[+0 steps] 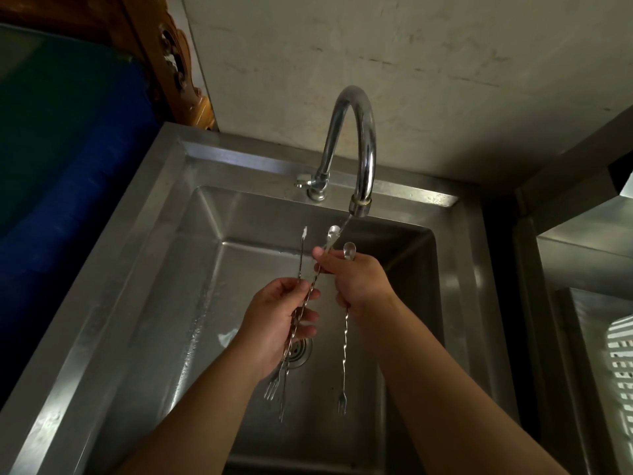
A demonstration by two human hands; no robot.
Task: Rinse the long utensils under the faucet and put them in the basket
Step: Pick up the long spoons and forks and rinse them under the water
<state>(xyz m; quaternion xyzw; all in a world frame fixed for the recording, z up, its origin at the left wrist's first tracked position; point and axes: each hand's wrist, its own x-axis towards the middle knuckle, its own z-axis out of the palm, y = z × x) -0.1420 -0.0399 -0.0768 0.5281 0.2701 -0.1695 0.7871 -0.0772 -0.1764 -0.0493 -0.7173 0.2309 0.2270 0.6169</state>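
Over the steel sink point(144, 269) I hold long twisted metal bar spoons with small fork ends. My left hand point(277, 323) grips two of them point(301, 262) at mid-shaft, spoon ends up, fork ends hanging near the drain. One of these spoons point(333, 233) has its bowl under the thin water stream from the curved faucet point(359, 149), and my right hand's thumb touches its shaft. My right hand point(356, 275) is shut on a third spoon point(344, 358), its bowl above the fist and its fork end hanging down. The white slotted basket point(621, 351) sits at the right edge.
The round drain strainer point(301, 351) lies at the sink bottom below my left hand. The faucet lever point(303, 182) is at the spout's base. A plaster wall stands behind the sink. A blue surface point(68, 166) lies left, and a second steel basin point(582, 303) holds the basket.
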